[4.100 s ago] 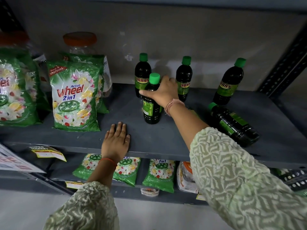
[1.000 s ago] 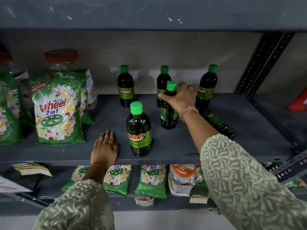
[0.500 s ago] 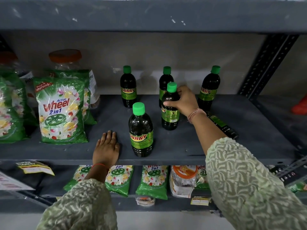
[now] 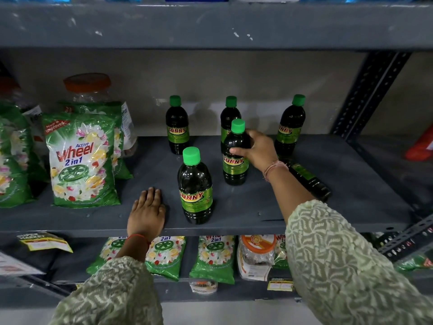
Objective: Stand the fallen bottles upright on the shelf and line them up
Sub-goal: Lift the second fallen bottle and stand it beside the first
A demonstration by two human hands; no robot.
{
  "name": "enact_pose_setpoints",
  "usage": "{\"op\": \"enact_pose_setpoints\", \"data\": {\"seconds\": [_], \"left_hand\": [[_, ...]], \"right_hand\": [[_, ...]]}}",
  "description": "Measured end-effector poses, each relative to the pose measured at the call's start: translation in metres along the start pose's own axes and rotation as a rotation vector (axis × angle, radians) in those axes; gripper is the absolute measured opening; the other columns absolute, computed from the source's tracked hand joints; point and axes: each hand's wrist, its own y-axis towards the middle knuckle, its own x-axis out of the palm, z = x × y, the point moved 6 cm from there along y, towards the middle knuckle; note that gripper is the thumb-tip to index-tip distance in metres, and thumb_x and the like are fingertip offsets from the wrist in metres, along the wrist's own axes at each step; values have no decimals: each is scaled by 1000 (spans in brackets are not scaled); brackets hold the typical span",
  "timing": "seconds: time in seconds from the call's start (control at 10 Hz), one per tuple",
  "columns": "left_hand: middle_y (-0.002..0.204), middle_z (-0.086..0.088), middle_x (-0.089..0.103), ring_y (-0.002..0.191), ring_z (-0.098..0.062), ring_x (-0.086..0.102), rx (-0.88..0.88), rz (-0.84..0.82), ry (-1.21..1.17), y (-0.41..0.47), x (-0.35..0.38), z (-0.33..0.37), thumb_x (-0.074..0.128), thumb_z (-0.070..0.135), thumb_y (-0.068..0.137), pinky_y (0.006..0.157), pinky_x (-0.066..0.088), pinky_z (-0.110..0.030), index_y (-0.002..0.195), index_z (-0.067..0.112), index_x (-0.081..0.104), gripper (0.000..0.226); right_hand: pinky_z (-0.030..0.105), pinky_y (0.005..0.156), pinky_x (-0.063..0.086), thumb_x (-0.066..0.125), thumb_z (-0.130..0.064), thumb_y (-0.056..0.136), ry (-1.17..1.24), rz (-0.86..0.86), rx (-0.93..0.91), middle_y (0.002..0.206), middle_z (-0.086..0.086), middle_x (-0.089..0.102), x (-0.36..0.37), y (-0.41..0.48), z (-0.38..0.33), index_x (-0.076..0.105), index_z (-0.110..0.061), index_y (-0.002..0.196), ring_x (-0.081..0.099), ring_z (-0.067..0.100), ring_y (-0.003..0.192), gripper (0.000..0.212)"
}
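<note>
**Middle bottle in hand, one more lying flat behind the forearm**

Right hand (image 4: 256, 150) wrapped round the shoulder of the middle bottle (image 4: 235, 160), fingers closed on it, base down on the shelf (image 4: 339, 184). Left hand (image 4: 147, 213) flat and spread on the shelf's front edge at 7 o'clock, gripping nothing. Front bottle (image 4: 195, 188) upright just beside that hand, close to the lip. Three more upright along the back wall at 11, 12 and 1 o'clock: left rear bottle (image 4: 177, 127), centre rear bottle (image 4: 228, 116) directly behind the held one, right rear bottle (image 4: 290, 126). Fallen bottle (image 4: 309, 180) on its side at 3 o'clock, partly hidden by the right forearm.

Risks from here: sliding the held bottle back likely to knock the centre rear bottle over; forearm sweeping right could roll the fallen bottle toward the edge; a nudge from the left hand might tip the front bottle off the lip; tall narrow shape, easily toppled if released tilted
</note>
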Motion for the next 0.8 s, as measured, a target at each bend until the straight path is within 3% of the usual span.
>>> {"op": "enact_pose_setpoints", "data": {"seconds": [0.1,0.2,0.3,0.5,0.8], "left_hand": [[158,-6,8,146,-22,5,-2,-3,-2,0,1,0,26,24,96,120,8,-38,145,13,11,52],[158,-7,8,146,-22,5,-4,-8,-3,1,1,-1,26,24,96,121,8,-38,145,13,11,52],[158,-7,8,146,-22,5,0,-7,-3,1,1,-1,26,25,96,121,8,-38,145,13,11,52],[158,-8,10,146,-25,7,8,-10,1,2,0,-2,27,24,95,120,10,-39,145,12,13,53],[157,-11,14,145,-29,11,12,-9,-5,2,2,-1,29,22,95,120,12,-43,144,9,17,52]], "right_hand": [[42,103,43,75,-14,69,32,-11,-15,121,14,63,1,-3,3,54,-11,123,58,26,114,58],[39,106,40,74,-15,72,47,-43,-12,128,12,59,5,-4,4,48,-13,130,53,23,120,64],[27,101,37,75,-16,71,71,-53,-3,132,9,56,6,-8,6,43,-15,134,48,15,119,70],[38,108,39,77,-13,68,100,-102,9,131,9,57,7,-29,6,43,-15,134,52,18,119,74],[24,101,40,77,-16,69,75,-170,-72,124,2,58,7,-85,2,45,-9,132,52,10,114,70]]}}
